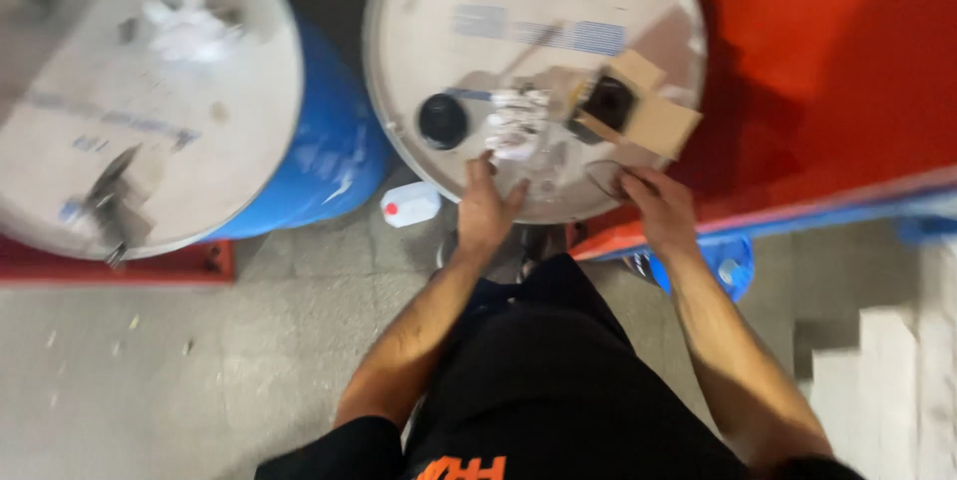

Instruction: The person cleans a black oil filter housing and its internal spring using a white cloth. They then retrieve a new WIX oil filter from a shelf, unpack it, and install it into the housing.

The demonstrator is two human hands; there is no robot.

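Observation:
I look down at a drum lid (pixel 419 31) used as a work surface. My left hand (pixel 485 211) rests at its near edge, fingers loosely apart, just below a crumpled white wrapper (pixel 516 123). My right hand (pixel 660 206) is at the near right edge, fingers curled beside a thin ring-shaped piece (pixel 601 179); blur hides whether it grips it. An open cardboard box (pixel 638 106) with a dark round part inside lies just beyond. A black cap (pixel 443 121) sits on the lid to the left.
A second drum with blue sides (pixel 329 156) stands to the left, its lid (pixel 150 121) cluttered. A small white bottle (pixel 411 205) lies on the grey floor between them. A red surface (pixel 827 71) lies to the right, white steps (pixel 887 380) at lower right.

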